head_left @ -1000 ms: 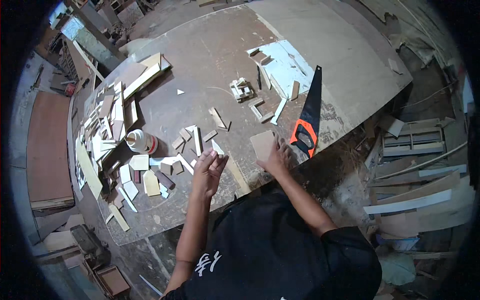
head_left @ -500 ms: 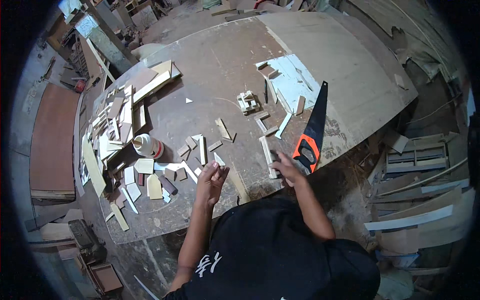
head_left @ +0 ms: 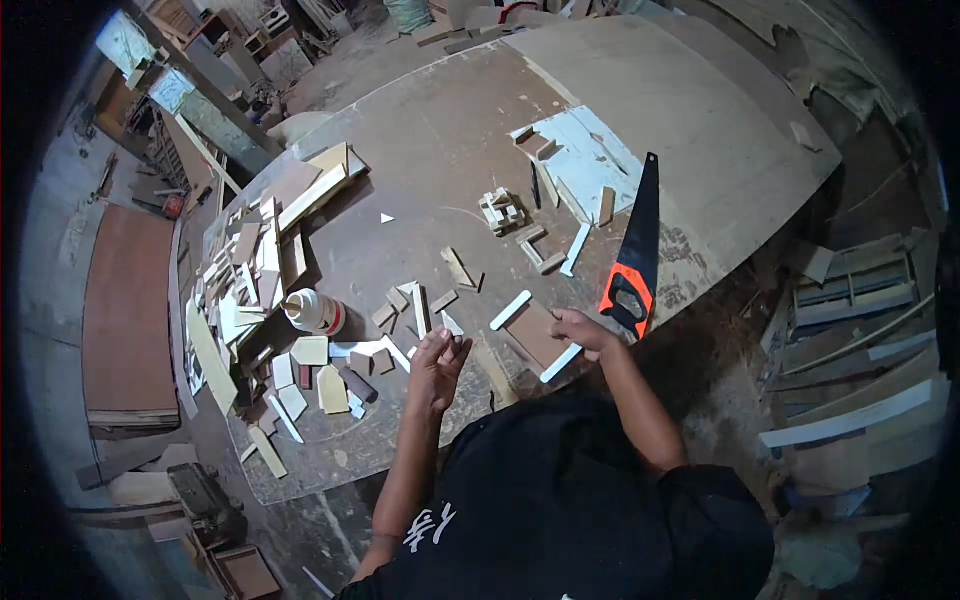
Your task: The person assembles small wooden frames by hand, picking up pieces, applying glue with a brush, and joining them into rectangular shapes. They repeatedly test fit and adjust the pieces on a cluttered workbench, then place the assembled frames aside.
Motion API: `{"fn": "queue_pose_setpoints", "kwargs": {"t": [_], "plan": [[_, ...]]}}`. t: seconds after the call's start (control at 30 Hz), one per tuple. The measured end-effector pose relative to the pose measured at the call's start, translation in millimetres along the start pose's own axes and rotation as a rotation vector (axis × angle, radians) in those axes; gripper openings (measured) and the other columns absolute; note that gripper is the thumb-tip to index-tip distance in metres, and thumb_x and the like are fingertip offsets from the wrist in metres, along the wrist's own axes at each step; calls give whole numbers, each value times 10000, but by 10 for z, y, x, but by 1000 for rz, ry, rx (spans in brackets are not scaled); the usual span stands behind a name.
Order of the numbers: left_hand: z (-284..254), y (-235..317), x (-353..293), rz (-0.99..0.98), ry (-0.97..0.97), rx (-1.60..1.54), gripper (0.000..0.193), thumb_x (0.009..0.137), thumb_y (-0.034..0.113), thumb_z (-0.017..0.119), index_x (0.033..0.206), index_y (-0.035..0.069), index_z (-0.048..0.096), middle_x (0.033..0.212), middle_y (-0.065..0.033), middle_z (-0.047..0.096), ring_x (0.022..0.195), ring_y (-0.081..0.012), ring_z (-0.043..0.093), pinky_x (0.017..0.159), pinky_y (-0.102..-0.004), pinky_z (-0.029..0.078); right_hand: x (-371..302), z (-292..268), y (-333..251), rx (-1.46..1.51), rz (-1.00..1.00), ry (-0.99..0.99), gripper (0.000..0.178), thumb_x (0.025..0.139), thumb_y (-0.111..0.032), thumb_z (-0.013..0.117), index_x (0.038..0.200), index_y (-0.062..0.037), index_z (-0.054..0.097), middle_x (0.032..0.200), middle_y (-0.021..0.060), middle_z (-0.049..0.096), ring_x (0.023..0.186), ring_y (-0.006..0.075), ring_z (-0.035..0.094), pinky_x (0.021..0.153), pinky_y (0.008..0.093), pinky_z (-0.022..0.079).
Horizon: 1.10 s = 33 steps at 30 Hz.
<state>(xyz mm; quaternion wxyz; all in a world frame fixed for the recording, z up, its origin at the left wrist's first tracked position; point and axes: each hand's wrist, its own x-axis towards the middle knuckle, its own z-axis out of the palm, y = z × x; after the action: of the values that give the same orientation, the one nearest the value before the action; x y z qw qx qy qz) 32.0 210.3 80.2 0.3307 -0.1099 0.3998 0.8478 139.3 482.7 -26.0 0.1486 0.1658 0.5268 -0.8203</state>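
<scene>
My right hand (head_left: pixel 588 335) grips the right edge of a small brown wooden panel (head_left: pixel 538 332) with pale strips along two opposite ends. The panel is tilted above the near edge of the table, its flat face showing. To its left, my left hand (head_left: pixel 437 368) is held up with its fingers curled together; whether anything small is between them I cannot make out. Just beyond the left fingertips lie a pale wooden stick (head_left: pixel 421 308) and a small white triangular offcut (head_left: pixel 452 324). A handsaw (head_left: pixel 632 270) with an orange and black handle rests right of the panel.
On the table (head_left: pixel 430 160), a white glue bottle (head_left: pixel 314 312) stands beside a heap of wood scraps (head_left: pixel 240 280) at the left. Further back are a small stacked wooden frame (head_left: pixel 502 212), a dark pen (head_left: pixel 535 188) and a whitish board (head_left: pixel 590 150). Planks (head_left: pixel 850 415) lie right of the table.
My right hand has turned the wooden panel from edge-on to showing its flat brown face. My left hand stays curled in about the same place, and the whole view has shifted slightly.
</scene>
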Motion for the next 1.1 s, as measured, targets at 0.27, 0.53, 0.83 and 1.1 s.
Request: {"fn": "queue_pose_setpoints", "kwargs": {"t": [0.27,0.53,0.83,1.1], "plan": [[-34,-87,-62,-32,50,-1,107,919,67,608,1016,68,563,894,-27,640,867,-162,645,974,-425,504,374,-269,212,-660,203,-75,254,762,-120,617,993,-26,663,820,27,639,772,112,581,677,303,483],[-119,-171,-135,17,51,11,119,909,52,617,1017,41,569,894,-71,648,884,-196,653,953,-414,525,368,40,-186,-1320,6,98,588,683,-263,750,1218,-90,576,1160,207,628,1085,365,602,926,441,484],[-278,-333,-241,17,110,-3,123,913,62,614,1021,25,568,954,-88,643,914,-204,646,957,-409,525,11,402,-31,-1661,-76,231,1170,527,-458,879,1468,-98,285,1365,232,442,1307,414,388,1057,607,301],[-343,-442,-317,2,90,-7,135,915,31,602,1030,35,529,934,-85,629,906,-203,654,945,-412,533,51,369,198,-1686,-200,257,1134,575,-359,871,1493,-132,246,1329,191,459,1267,388,415,1060,588,302]]}}
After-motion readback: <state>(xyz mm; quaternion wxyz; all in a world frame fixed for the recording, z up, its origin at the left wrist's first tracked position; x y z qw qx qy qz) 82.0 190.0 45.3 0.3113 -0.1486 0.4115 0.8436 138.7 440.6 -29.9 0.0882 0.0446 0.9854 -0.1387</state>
